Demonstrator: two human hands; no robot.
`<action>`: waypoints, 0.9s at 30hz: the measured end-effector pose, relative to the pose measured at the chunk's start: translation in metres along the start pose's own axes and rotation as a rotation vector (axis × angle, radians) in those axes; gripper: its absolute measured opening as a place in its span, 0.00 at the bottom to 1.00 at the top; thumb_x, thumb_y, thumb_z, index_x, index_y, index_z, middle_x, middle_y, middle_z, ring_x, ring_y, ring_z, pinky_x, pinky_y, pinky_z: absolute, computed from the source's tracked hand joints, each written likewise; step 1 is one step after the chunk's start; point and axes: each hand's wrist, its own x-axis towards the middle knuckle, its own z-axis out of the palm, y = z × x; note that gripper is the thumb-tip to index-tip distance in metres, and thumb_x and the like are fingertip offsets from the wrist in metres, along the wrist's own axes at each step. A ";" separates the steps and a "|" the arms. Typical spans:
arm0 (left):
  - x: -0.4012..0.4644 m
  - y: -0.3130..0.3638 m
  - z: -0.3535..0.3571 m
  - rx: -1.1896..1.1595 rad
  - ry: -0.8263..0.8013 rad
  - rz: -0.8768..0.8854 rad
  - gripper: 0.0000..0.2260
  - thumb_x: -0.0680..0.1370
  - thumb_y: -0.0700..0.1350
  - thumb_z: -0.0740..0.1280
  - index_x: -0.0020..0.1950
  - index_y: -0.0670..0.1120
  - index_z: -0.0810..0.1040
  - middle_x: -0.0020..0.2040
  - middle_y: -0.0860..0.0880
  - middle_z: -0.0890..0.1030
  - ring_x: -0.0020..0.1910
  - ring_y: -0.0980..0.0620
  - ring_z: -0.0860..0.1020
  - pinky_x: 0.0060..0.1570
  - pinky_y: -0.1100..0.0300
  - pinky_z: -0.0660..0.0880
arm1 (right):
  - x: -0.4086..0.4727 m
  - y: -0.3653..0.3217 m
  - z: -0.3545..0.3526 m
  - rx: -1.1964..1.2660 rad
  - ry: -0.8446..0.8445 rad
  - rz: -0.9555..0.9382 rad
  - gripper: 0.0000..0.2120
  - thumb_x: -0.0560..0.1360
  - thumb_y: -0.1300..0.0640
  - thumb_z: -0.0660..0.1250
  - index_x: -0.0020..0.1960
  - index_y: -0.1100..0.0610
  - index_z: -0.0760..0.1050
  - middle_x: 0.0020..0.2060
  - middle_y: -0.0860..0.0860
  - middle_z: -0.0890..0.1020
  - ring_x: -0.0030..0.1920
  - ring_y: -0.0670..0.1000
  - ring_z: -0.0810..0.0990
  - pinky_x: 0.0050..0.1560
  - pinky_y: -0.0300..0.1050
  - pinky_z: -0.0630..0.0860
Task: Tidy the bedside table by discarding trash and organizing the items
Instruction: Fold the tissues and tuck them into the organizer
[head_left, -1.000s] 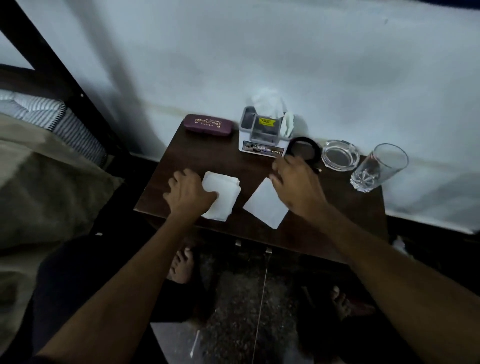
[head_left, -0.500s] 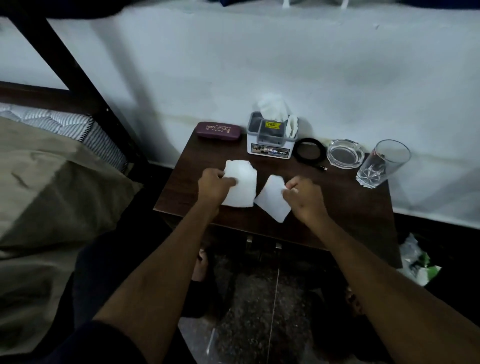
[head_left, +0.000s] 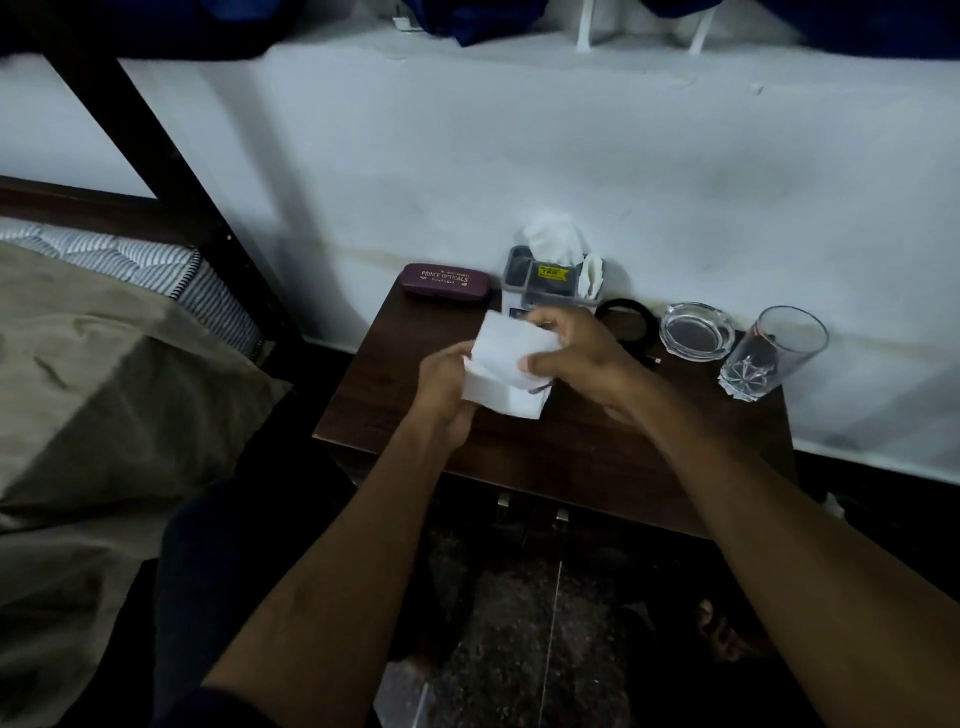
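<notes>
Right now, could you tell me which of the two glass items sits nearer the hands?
The round ashtray, low and shallow; the tall tumbler stands farther right, at the table's corner.

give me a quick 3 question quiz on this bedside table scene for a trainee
1. True or false: both hands are holding the white tissues above the table.
2. Which item stands furthest to the person's right along the wall? A) maroon glasses case B) glass ashtray C) drinking glass
3. Fill in: the black cable coil lies between the grey organizer box and the ____.

Key:
1. True: the left hand and right hand both grip the tissues.
2. C
3. glass ashtray
</notes>
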 end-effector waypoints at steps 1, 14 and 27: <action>-0.001 0.000 0.001 -0.034 -0.028 -0.007 0.15 0.83 0.37 0.61 0.66 0.34 0.81 0.60 0.37 0.86 0.58 0.36 0.84 0.54 0.48 0.82 | 0.005 0.005 0.001 -0.266 0.064 -0.039 0.20 0.75 0.64 0.74 0.66 0.58 0.78 0.61 0.55 0.83 0.62 0.57 0.82 0.51 0.42 0.77; 0.005 0.002 0.010 -0.102 -0.138 -0.002 0.22 0.76 0.28 0.71 0.69 0.37 0.78 0.63 0.39 0.85 0.58 0.38 0.84 0.45 0.50 0.85 | 0.008 0.036 0.000 0.128 0.274 0.140 0.28 0.74 0.43 0.77 0.67 0.54 0.74 0.61 0.48 0.82 0.62 0.51 0.82 0.60 0.50 0.80; 0.018 0.019 0.013 -0.011 -0.134 0.290 0.23 0.73 0.25 0.73 0.65 0.40 0.81 0.55 0.40 0.87 0.53 0.45 0.86 0.53 0.48 0.85 | 0.023 0.014 -0.013 0.239 0.211 -0.137 0.28 0.72 0.67 0.72 0.67 0.46 0.75 0.59 0.51 0.85 0.59 0.52 0.85 0.56 0.52 0.82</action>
